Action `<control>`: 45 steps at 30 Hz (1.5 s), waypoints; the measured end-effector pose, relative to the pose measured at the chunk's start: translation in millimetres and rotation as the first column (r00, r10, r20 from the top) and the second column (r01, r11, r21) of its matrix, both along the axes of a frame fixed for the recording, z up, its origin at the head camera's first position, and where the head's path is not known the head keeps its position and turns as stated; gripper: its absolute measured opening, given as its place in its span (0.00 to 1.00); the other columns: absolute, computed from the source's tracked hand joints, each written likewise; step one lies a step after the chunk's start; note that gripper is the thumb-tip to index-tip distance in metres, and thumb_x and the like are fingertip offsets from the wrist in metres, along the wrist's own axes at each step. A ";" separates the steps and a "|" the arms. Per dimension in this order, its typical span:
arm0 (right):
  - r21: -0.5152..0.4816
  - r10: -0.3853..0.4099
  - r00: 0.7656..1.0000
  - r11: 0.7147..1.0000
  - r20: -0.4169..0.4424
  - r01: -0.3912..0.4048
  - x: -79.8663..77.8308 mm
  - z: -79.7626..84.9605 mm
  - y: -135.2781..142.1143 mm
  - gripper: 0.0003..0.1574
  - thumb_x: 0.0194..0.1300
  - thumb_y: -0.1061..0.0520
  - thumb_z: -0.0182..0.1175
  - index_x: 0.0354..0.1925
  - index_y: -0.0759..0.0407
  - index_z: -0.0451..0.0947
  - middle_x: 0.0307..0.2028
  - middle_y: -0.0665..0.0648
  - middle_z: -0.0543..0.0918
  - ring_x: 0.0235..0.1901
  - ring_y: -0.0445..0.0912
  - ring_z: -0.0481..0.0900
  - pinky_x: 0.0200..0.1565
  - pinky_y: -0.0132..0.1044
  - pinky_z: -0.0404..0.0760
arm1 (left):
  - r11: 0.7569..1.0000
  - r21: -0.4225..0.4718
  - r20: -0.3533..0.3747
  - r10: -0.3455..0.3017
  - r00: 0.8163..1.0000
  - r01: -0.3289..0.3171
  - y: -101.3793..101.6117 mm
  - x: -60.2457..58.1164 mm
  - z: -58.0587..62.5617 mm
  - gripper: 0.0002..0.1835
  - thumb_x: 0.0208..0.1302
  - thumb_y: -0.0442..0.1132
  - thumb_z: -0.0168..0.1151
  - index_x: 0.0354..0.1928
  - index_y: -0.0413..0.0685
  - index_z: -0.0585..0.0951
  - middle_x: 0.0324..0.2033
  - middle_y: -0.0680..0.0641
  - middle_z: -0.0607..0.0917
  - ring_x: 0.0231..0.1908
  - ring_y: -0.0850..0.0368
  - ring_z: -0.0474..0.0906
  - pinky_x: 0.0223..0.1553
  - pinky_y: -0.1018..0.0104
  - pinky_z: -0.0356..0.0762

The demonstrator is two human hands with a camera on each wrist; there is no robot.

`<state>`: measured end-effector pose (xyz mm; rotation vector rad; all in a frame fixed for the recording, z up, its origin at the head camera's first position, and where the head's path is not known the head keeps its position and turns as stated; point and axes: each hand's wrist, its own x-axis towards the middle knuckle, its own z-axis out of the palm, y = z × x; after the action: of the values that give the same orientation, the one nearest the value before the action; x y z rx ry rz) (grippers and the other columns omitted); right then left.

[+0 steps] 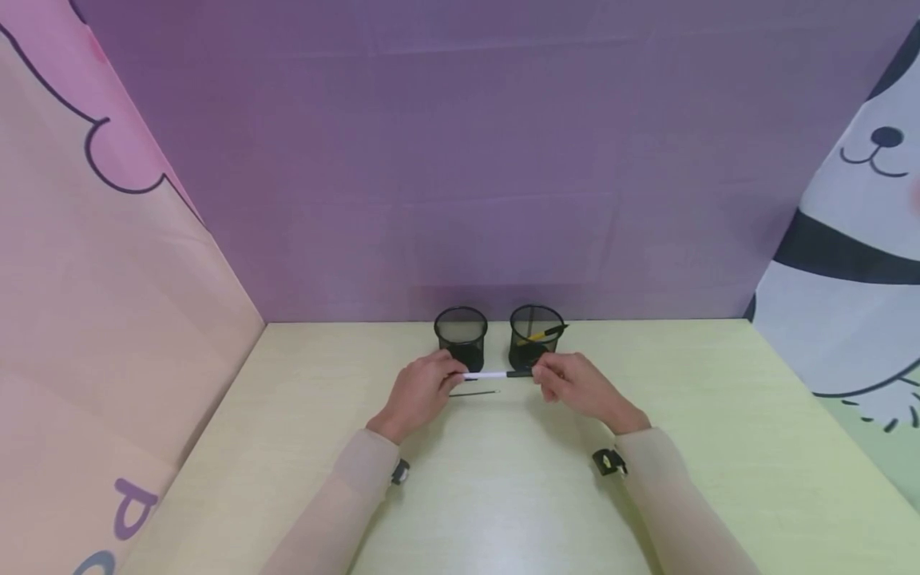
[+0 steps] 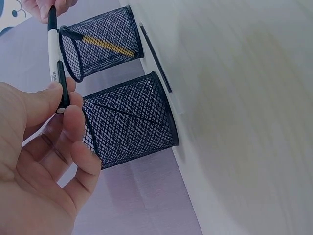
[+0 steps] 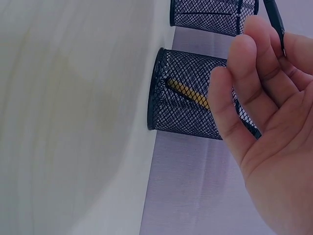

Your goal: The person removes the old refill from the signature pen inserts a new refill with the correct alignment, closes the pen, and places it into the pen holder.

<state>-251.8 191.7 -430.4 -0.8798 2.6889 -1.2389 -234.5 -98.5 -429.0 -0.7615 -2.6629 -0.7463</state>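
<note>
A white pen with a black grip and black clip lies level between my hands. My left hand pinches its clip end between thumb and fingers. With thumb and fingertips my right hand holds the black grip end, and the fingers partly hide the tip. On the table below the pen is a thin dark rod, like a pen refill. Just behind the hands stand two black mesh cups, the left cup and the right cup. A yellow and black pen leans inside the right one.
The pale wooden table runs back to a purple backdrop close behind the cups. Printed side panels flank it, a pink and cream one on the left and a panda one on the right.
</note>
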 end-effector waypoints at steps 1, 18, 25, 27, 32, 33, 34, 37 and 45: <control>0.003 0.000 1.000 1.000 -0.003 0.000 -0.1 -0.5 -0.1 0.20 0.74 0.48 0.52 0.34 0.62 0.78 0.19 0.47 0.76 0.18 0.41 0.70 0.24 0.36 0.71 | 1.000 0.000 0.001 0.000 1.000 0.000 0.1 0.1 0.1 0.06 0.65 0.38 0.64 0.41 0.48 0.87 0.32 0.57 0.80 0.30 0.65 0.74 0.34 0.68 0.75; 0.016 -0.014 1.000 1.000 -0.004 0.014 -0.5 0.1 -1.2 0.20 0.75 0.48 0.50 0.34 0.62 0.78 0.18 0.47 0.76 0.18 0.41 0.70 0.26 0.36 0.72 | 1.000 -0.007 0.006 0.006 1.000 -0.006 0.6 1.4 0.6 0.06 0.65 0.38 0.64 0.41 0.50 0.87 0.33 0.58 0.80 0.30 0.65 0.74 0.34 0.69 0.74; 0.005 -0.040 0.999 0.999 0.021 0.040 -0.3 1.5 -0.3 0.19 0.75 0.45 0.50 0.37 0.58 0.79 0.20 0.48 0.76 0.19 0.43 0.70 0.24 0.37 0.72 | 1.000 -0.011 -0.002 0.012 1.000 -0.012 -0.9 1.1 1.9 0.06 0.66 0.39 0.64 0.41 0.50 0.87 0.33 0.57 0.80 0.29 0.65 0.74 0.33 0.69 0.74; -0.007 -0.046 0.999 0.999 0.024 0.046 -0.6 1.5 0.0 0.16 0.74 0.46 0.52 0.38 0.55 0.78 0.20 0.50 0.77 0.19 0.44 0.72 0.24 0.38 0.73 | 1.000 -0.013 0.001 0.016 1.000 -0.016 -1.4 0.6 1.8 0.06 0.66 0.39 0.64 0.42 0.50 0.87 0.33 0.57 0.81 0.29 0.66 0.74 0.33 0.69 0.74; -0.055 -0.031 0.999 0.998 0.036 0.033 -0.5 3.4 0.4 0.06 0.70 0.52 0.59 0.40 0.53 0.77 0.26 0.58 0.82 0.24 0.47 0.78 0.27 0.38 0.77 | 1.000 -0.004 0.017 0.022 1.000 -0.022 -2.3 -0.1 2.3 0.06 0.66 0.39 0.63 0.42 0.50 0.86 0.33 0.58 0.81 0.29 0.66 0.74 0.33 0.69 0.74; -0.059 -0.023 0.999 0.998 0.033 0.025 -0.2 4.1 0.3 0.06 0.69 0.54 0.60 0.41 0.54 0.77 0.27 0.58 0.82 0.24 0.47 0.78 0.27 0.38 0.78 | 1.000 -0.003 0.019 0.022 1.000 -0.022 -2.4 -0.2 2.3 0.06 0.66 0.39 0.63 0.42 0.51 0.86 0.34 0.58 0.81 0.29 0.66 0.74 0.33 0.69 0.74; -0.059 -0.020 0.999 0.998 0.028 0.022 0.1 4.8 0.0 0.05 0.69 0.55 0.61 0.41 0.54 0.76 0.27 0.57 0.82 0.24 0.47 0.78 0.27 0.37 0.77 | 1.000 -0.001 0.021 0.021 1.000 -0.021 -2.6 -0.3 2.2 0.06 0.66 0.39 0.63 0.42 0.51 0.86 0.34 0.58 0.81 0.29 0.65 0.74 0.33 0.68 0.74; -0.056 -0.017 1.000 0.998 0.004 0.018 0.9 6.5 -0.9 0.06 0.67 0.57 0.62 0.41 0.56 0.76 0.24 0.52 0.80 0.22 0.45 0.75 0.25 0.36 0.75 | 1.000 -0.002 0.022 0.020 1.000 -0.020 -2.7 -0.9 1.6 0.06 0.66 0.39 0.63 0.42 0.51 0.86 0.34 0.58 0.81 0.30 0.66 0.74 0.33 0.69 0.74; -0.042 -0.024 0.998 0.999 -0.053 0.022 2.0 7.6 -2.5 0.07 0.65 0.61 0.63 0.41 0.58 0.77 0.23 0.48 0.79 0.21 0.43 0.74 0.24 0.35 0.74 | 1.000 0.004 0.025 0.019 1.000 -0.019 -2.3 -1.0 1.4 0.06 0.65 0.38 0.64 0.42 0.50 0.86 0.33 0.58 0.80 0.29 0.65 0.74 0.33 0.69 0.74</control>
<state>-249.7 189.2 -422.8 -0.9020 2.7316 -1.2994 -235.5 -100.8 -427.6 -0.7295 -2.6863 -0.7615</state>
